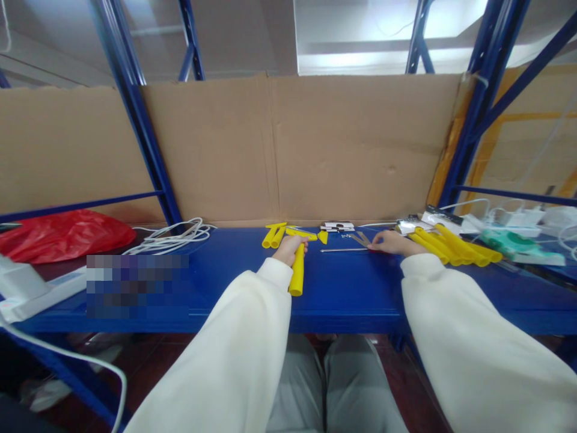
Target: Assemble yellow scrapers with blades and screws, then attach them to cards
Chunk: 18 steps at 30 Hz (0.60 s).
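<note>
From behind the seat I see a blue metal bench (234, 273), thin metal rod (342, 250) flat on it. Just behind rod's left end: small yellow piece (323, 237). Farther behind rod: black-and-white stack (338, 227). Left of rod: two yellow tubes (272, 236); well left, coiled white cable (175, 238). Right of rod: yellow tube pile (451, 246); farther right, green-and-white packet (518, 245).

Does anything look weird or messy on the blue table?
Yes, two things. At the left, a blocky patch is blurred into squares, so I can't tell what's there. Just behind it, the white cord lies in loose, messy loops instead of a neat coil. I see nothing spilled or broken.
</note>
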Each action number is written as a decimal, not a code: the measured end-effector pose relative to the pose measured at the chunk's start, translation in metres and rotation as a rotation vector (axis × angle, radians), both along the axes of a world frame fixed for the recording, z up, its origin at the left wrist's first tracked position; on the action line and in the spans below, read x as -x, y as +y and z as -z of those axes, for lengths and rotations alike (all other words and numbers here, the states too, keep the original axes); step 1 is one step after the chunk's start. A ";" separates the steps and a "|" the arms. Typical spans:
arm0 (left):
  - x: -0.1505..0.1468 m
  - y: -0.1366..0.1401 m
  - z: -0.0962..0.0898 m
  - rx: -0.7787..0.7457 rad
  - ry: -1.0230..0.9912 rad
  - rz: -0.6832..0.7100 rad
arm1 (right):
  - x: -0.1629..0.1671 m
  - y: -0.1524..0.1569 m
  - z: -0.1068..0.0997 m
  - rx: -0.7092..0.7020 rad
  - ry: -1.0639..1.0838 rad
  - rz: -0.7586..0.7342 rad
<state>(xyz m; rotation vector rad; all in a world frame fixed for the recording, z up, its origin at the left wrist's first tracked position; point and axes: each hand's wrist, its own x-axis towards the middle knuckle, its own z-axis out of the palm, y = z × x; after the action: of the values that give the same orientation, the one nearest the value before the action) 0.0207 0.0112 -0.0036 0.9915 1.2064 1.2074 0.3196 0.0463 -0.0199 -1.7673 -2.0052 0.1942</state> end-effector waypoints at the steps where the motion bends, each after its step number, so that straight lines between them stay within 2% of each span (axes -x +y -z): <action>1: 0.000 0.000 0.000 0.001 0.004 0.000 | -0.004 -0.003 0.000 0.042 -0.009 -0.002; 3: 0.001 0.001 0.000 0.006 0.013 0.002 | -0.007 -0.009 -0.001 0.087 -0.019 -0.017; 9: 0.001 0.000 -0.001 0.005 0.041 -0.006 | -0.005 -0.011 0.003 0.091 -0.024 -0.054; 18: -0.004 -0.006 -0.002 -0.038 0.190 -0.083 | -0.001 -0.004 0.009 -0.055 -0.174 -0.029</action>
<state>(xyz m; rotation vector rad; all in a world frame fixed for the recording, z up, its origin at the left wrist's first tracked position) 0.0242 0.0049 -0.0017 1.1132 1.3898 1.2254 0.3201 0.0423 -0.0289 -1.7748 -2.1361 -0.0054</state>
